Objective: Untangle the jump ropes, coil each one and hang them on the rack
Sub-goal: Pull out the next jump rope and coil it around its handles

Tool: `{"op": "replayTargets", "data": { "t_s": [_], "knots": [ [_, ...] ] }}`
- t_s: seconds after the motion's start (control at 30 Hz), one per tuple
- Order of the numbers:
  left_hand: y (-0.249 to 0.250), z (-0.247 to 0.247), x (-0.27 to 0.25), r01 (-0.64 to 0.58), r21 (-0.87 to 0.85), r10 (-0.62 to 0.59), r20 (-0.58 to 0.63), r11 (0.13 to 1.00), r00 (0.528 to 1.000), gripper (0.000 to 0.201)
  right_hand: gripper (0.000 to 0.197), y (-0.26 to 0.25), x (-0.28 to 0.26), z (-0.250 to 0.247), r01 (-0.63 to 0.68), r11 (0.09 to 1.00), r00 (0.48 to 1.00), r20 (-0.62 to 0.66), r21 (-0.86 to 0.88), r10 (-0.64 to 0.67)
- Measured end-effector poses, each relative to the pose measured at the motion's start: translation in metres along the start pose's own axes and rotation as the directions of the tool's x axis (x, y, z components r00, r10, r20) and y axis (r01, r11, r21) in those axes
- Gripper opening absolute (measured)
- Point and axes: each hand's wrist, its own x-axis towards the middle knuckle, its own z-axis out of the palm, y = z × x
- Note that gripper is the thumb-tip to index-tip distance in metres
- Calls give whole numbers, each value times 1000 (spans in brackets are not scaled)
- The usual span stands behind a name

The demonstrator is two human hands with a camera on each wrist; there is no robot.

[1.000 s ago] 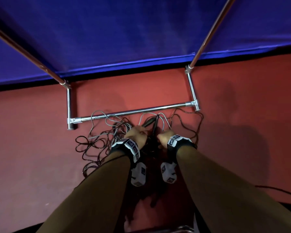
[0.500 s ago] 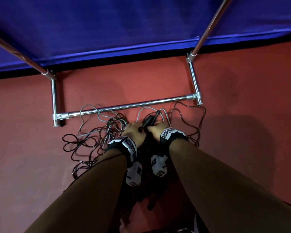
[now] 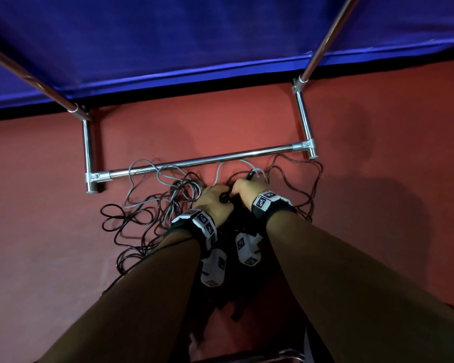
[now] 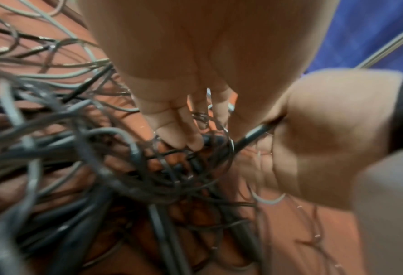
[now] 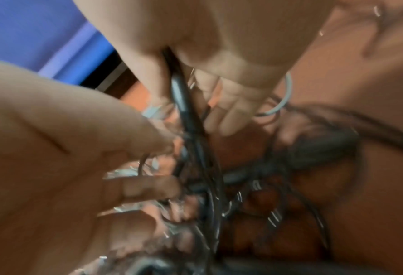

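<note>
Several tangled jump ropes, black and grey, lie on the red floor in front of the rack's chrome base bar. Both hands work at the knot's middle, close together. My right hand grips a black handle; its tip pokes out towards the bar. My left hand reaches down into the cords, fingers among them and thumb closing on strands. Another black handle end shows between the hands. Both wrist views are blurred.
The rack's two chrome uprights rise at left and right, joined to short floor feet. A blue mat lies behind the rack. Rope loops spread left and right of the hands over the red floor.
Both hands have drawn together and moved forward towards the base bar. The right hand now covers most of the black handle that stood free between the hands a second ago.
</note>
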Motion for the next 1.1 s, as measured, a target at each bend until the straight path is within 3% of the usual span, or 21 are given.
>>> {"op": "replayTargets", "data": {
  "t_s": [0.07, 0.13, 0.2, 0.3, 0.37, 0.43, 0.5, 0.57, 0.7, 0.87, 1.0, 1.1],
  "knots": [
    [11, -6, -6, 8, -85, -6, 32, 996, 999, 72, 26, -16, -17, -16, -23, 998, 999, 48, -64, 26],
    [29, -21, -17, -1, -142, 14, 91, 990, 996, 79, 30, -31, -35, -31, 6, 999, 994, 111, 38, -11],
    [49, -36, -29, -14, -89, 26, 131, 996, 991, 93, 31, -41, -53, -42, 54, 972, 988, 131, 231, -86],
    [73, -58, -49, -40, 7, 40, 70, 999, 997, 127, 31, -54, -100, -64, 210, 935, 954, 150, 287, -260],
    [88, -71, -69, -75, -12, 74, -18, 997, 997, 112, 25, -66, -148, -80, 307, 906, 905, 206, 291, -373],
    [107, -86, -86, -87, -57, 82, -75, 995, 994, 76, 24, -80, -191, -95, 387, 896, 851, 290, 220, -438],
    [129, -103, -114, -129, -150, 111, -119, 980, 987, 45, 24, -93, -238, -106, 457, 870, 815, 304, 186, -494],
    [147, -116, -143, -185, -192, 158, -145, 964, 977, 27, 26, -103, -286, -117, 515, 835, 784, 289, 193, -550],
    [174, -129, -189, -284, -205, 257, -150, 937, 955, 14, 33, -108, -355, -139, 633, 747, 731, 160, 204, -663],
    [202, -181, -248, -366, -117, 310, -339, 923, 888, 26, 28, -90, -401, -161, 685, 714, 726, -218, 146, -652],
    [225, -235, -299, -561, -229, 423, -455, 795, 784, 28, 27, -66, -403, -167, 647, 762, 675, -461, -4, -576],
    [251, -265, -348, -675, -307, 504, -479, 671, 719, 34, 22, -56, -397, -153, 668, 743, 675, -454, 40, -582]
  ]
}}
